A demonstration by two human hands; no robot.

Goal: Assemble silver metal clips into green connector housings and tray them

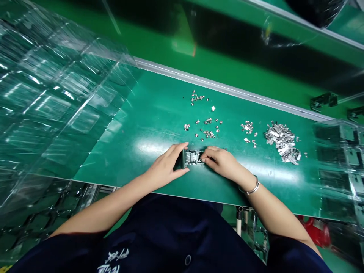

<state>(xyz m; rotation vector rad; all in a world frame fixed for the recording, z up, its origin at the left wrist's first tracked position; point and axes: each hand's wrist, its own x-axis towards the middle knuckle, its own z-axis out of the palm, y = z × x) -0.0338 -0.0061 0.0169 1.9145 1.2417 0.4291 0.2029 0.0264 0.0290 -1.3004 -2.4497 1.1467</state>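
Observation:
A small dark plastic part [192,157] with metal pieces in it rests on the green table [148,125] in front of me. My left hand [166,165] clamps its left end between thumb and fingers. My right hand [220,160], a bangle on its wrist, is curled with its fingertips pinched against the part's right end; what they pinch is too small to make out. Small silver metal clips [209,131] lie scattered just beyond both hands.
A bigger heap of silver clips [283,141] lies at the right, a smaller cluster [248,129] beside it. Clear plastic blister trays [54,102] are stacked at the left, more trays [339,159] at the right. A metal rail [227,90] borders the table's far edge.

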